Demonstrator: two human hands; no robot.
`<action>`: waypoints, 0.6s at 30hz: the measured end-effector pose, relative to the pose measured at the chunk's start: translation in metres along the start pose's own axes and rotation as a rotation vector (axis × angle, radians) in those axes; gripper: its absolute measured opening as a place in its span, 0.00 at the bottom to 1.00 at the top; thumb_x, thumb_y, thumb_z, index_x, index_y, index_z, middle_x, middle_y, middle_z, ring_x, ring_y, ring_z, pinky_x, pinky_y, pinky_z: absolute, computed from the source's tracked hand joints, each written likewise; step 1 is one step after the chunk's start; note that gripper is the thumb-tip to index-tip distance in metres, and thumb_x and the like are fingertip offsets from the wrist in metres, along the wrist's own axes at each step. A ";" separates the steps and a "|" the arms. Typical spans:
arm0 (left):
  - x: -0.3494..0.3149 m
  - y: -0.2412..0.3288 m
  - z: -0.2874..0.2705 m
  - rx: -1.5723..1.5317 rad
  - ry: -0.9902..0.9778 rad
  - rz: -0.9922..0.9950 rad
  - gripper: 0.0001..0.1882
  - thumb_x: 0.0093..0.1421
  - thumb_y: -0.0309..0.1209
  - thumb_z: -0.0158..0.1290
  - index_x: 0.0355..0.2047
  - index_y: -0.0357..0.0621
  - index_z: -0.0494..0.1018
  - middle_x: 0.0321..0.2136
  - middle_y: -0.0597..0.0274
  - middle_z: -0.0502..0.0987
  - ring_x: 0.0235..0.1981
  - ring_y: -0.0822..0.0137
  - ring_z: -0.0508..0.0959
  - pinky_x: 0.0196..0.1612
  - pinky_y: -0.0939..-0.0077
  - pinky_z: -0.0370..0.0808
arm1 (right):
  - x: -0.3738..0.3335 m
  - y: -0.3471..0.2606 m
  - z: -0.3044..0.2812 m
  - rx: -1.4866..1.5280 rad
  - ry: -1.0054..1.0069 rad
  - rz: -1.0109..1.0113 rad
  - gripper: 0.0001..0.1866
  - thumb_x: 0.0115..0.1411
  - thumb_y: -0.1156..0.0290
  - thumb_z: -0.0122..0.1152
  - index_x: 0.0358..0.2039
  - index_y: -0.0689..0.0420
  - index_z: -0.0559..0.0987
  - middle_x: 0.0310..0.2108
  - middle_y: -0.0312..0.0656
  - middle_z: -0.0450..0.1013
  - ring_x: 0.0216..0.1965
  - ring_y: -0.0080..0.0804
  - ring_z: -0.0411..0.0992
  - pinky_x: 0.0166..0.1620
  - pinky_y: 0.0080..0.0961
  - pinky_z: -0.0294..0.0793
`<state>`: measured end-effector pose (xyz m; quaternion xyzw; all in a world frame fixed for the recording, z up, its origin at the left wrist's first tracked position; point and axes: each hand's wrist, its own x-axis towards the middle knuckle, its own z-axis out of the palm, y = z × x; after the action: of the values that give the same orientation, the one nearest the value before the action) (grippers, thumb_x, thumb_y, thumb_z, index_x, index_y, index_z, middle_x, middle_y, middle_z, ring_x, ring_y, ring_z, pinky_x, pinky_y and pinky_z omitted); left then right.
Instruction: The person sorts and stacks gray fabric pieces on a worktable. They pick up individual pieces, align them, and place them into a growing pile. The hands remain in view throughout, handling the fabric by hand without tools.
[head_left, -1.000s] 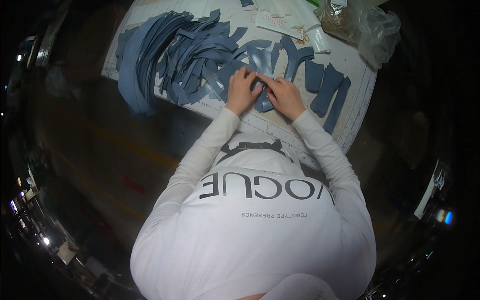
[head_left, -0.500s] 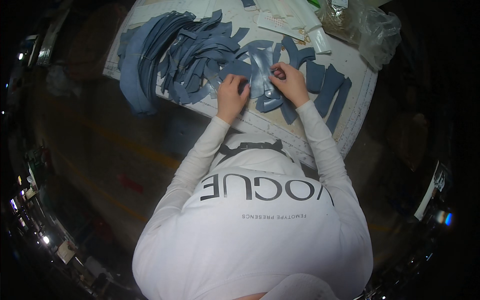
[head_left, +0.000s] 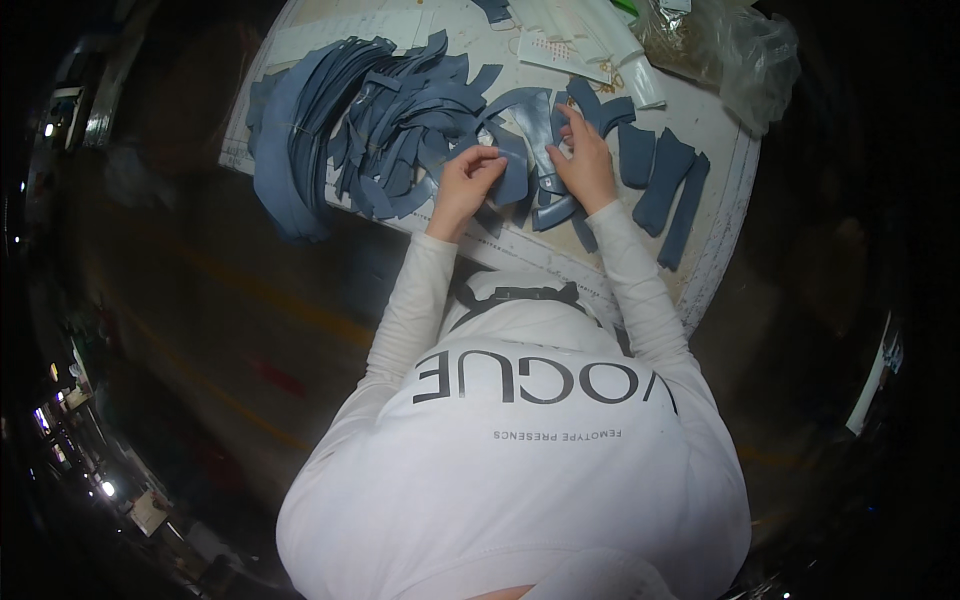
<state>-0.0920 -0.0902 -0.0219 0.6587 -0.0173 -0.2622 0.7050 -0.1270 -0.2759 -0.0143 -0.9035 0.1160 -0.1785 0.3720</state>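
Note:
My left hand point(head_left: 468, 190) pinches the edge of a flat blue cut piece point(head_left: 514, 178), thumb and fingertips together, over the near part of the table. Just to its right, my right hand point(head_left: 587, 170) has its thumb and fingers apart and holds nothing that I can see. Between the hands lies a shinier blue cut piece point(head_left: 537, 122), partly hidden by the piece in my left hand. More blue pieces lie under and around my hands. Whether they are leather or cloth, I cannot tell.
Left on the pale table point(head_left: 690, 285) are a thick bundle of long blue strips point(head_left: 295, 150) and a loose heap of blue pieces point(head_left: 410, 120). Several separate pieces point(head_left: 665, 180) lie at the right. Farther back are white sheets point(head_left: 590, 35) and a clear plastic bag point(head_left: 755, 65).
My left hand has taken up a blue piece and tilted it beside the shiny one. My right hand has opened its fingers, extending them away from me.

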 end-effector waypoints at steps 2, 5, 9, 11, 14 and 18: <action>-0.017 0.012 -0.005 -0.168 -0.003 -0.023 0.15 0.56 0.20 0.53 0.44 0.34 0.70 0.33 0.64 0.77 0.32 0.77 0.76 0.38 0.85 0.74 | 0.000 -0.011 -0.011 0.224 -0.036 -0.076 0.15 0.51 0.75 0.62 0.41 0.56 0.75 0.29 0.43 0.75 0.30 0.38 0.76 0.32 0.28 0.74; -0.031 0.026 -0.003 -0.219 -0.047 0.104 0.17 0.55 0.19 0.54 0.46 0.32 0.67 0.35 0.62 0.77 0.33 0.77 0.76 0.40 0.86 0.73 | -0.005 -0.031 -0.033 0.398 -0.151 -0.091 0.04 0.51 0.75 0.62 0.29 0.59 0.79 0.28 0.39 0.74 0.29 0.30 0.74 0.30 0.21 0.72; -0.035 0.035 0.002 -0.219 -0.019 0.139 0.19 0.54 0.17 0.54 0.47 0.31 0.67 0.37 0.59 0.77 0.35 0.77 0.76 0.41 0.88 0.73 | -0.012 -0.053 -0.043 0.358 -0.219 -0.267 0.04 0.51 0.74 0.62 0.29 0.58 0.78 0.28 0.39 0.71 0.31 0.34 0.72 0.32 0.25 0.71; -0.034 0.036 0.004 -0.210 -0.015 0.140 0.20 0.53 0.18 0.55 0.47 0.31 0.67 0.37 0.59 0.77 0.35 0.77 0.76 0.41 0.88 0.72 | -0.015 -0.059 -0.040 0.269 -0.194 -0.334 0.05 0.50 0.75 0.62 0.29 0.58 0.78 0.29 0.39 0.70 0.33 0.36 0.70 0.33 0.26 0.71; -0.033 0.036 0.007 -0.147 -0.005 0.108 0.20 0.53 0.18 0.56 0.47 0.31 0.67 0.36 0.59 0.78 0.34 0.78 0.77 0.39 0.88 0.73 | -0.017 -0.062 -0.036 0.140 -0.146 -0.399 0.04 0.49 0.75 0.62 0.28 0.56 0.77 0.29 0.38 0.68 0.35 0.36 0.70 0.35 0.29 0.71; -0.033 0.036 0.008 -0.132 0.013 0.099 0.21 0.53 0.18 0.56 0.47 0.30 0.67 0.34 0.59 0.78 0.32 0.78 0.76 0.37 0.89 0.73 | -0.020 -0.063 -0.034 0.003 -0.090 -0.458 0.06 0.48 0.75 0.63 0.28 0.55 0.77 0.29 0.37 0.68 0.35 0.35 0.70 0.35 0.29 0.72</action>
<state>-0.1110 -0.0843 0.0230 0.6108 -0.0280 -0.2235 0.7591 -0.1541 -0.2468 0.0479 -0.9128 -0.1090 -0.2178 0.3278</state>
